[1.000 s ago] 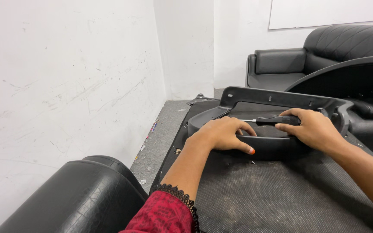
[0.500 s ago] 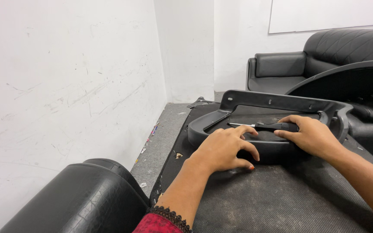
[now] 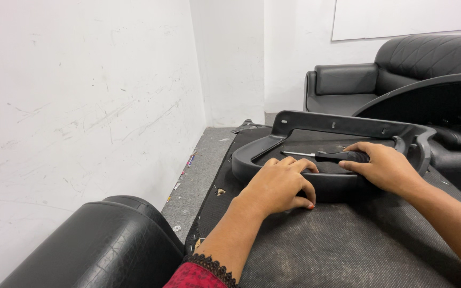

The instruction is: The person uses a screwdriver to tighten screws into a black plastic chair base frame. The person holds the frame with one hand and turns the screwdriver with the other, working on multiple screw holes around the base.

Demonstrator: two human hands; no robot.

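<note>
The left hand [image 3: 279, 184] lies palm down on the near rail of a black plastic frame [image 3: 342, 126], fingers curled loosely over the rail's inner edge – a pressing hold more than a closed grip, and nothing is clasped inside it. A red painted nail shows at the thumb tip, which touches the dark carpet-like panel [image 3: 348, 240] just in front of the rail. A red sleeve with a black lace cuff [image 3: 209, 265] covers the forearm at the near edge.

The right hand [image 3: 386, 168] rests on the same rail further right, its fingers closed around the black handle of a screwdriver [image 3: 324, 156]. The tool lies almost level inside the frame's hollow, its thin metal shaft pointing left, the tip ending just beyond the left hand's fingertips.

The frame sits on the panel, its far bar raised and its right corner curving round beside the right hand. To the near left stands a black leather cushion [image 3: 102, 245], against a scuffed white wall [image 3: 81, 106]. Small scraps lie on the grey floor [image 3: 198, 176] – far right, a black sofa [image 3: 374, 80]
</note>
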